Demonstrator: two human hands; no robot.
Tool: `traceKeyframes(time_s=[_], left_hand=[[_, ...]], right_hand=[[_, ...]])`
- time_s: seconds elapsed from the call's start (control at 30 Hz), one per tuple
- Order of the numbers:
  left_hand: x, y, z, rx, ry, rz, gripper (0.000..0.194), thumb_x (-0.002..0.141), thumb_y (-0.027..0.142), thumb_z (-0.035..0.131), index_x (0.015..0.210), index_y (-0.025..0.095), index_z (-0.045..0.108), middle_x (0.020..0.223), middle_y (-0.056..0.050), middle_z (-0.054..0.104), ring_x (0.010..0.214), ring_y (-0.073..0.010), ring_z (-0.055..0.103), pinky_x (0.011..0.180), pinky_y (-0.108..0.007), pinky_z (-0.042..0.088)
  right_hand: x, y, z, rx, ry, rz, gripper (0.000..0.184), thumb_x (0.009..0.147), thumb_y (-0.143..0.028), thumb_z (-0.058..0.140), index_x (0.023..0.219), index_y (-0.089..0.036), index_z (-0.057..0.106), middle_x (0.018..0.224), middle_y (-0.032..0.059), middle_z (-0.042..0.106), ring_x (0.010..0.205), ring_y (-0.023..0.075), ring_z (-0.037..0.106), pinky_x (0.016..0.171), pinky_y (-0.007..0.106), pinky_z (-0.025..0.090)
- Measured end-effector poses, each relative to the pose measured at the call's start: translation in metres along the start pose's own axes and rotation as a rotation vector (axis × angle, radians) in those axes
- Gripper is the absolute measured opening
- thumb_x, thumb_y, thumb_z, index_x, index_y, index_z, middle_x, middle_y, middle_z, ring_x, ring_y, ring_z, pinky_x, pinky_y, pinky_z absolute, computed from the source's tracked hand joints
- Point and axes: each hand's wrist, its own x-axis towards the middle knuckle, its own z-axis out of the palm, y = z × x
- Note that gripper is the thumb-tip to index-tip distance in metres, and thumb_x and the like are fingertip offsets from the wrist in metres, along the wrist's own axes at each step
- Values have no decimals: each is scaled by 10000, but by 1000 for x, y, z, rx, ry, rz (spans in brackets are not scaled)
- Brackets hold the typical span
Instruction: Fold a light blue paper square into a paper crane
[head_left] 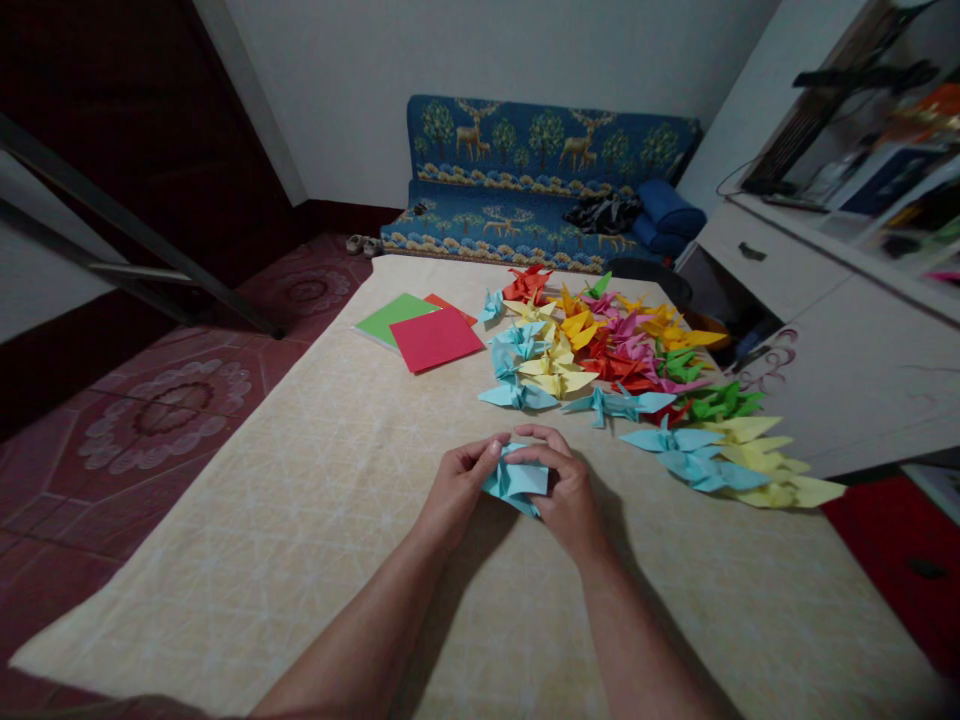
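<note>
A light blue piece of folded origami paper (517, 480) is held between both hands, just above the middle of the table. My left hand (466, 478) grips its left side, thumb on top. On its right side my right hand (562, 482) is closed, with fingers curled over the top edge and behind the paper. Parts of the paper are hidden by the fingers. Beyond the hands, a finished light blue paper crane (517, 396) and another light blue crane (619, 404) lie nearest.
Many folded cranes in red, yellow, orange, pink and green (724, 402) crowd the table's far right. Flat red paper (436, 338) and green paper (397, 318) lie at the far left of the tablecloth (300, 500). A blue sofa (540, 190) stands behind; a white cabinet (862, 350) is at right.
</note>
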Motion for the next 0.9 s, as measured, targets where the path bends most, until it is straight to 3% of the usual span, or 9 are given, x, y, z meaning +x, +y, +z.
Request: traceKeyframes(time_s=[0.17,0.4,0.57,0.77,0.9], left_hand=[[-1,2,0,-7,-28,-4,412,778,388,665,1088,119,689,1034,-142,702,876,-219,624,785,-300,440],[-3,3,2,-93,-27,-44,415,757,364,691,1079,103,686,1054,-160,687,864,-213,615,777,-305,445],[-3,0,5,-154,-33,-49,391,772,356,683,1076,111,681,1010,-144,691,820,-176,608,755,-280,444],[-3,-1,6,-197,-25,-72,419,748,370,707,1079,115,679,984,-136,688,779,-162,599,741,-280,442],[-2,0,5,-184,-16,-95,430,739,387,712,1078,122,687,944,-127,695,777,-166,598,756,-296,440]], right_hand=[[0,4,5,14,58,-5,374,630,23,527,817,-253,696,1039,28,597,1027,191,577,864,306,476],[-1,3,13,-24,230,36,153,724,-115,558,768,-219,661,942,34,616,914,193,598,807,299,479],[-4,6,15,-16,325,92,94,755,-170,570,820,-194,633,861,38,633,853,193,604,777,292,473],[-6,6,16,20,338,124,60,758,-195,575,806,-198,610,816,30,632,798,191,604,713,281,482],[-3,1,11,30,278,99,163,703,-122,551,795,-240,618,823,11,621,827,194,595,753,294,482]])
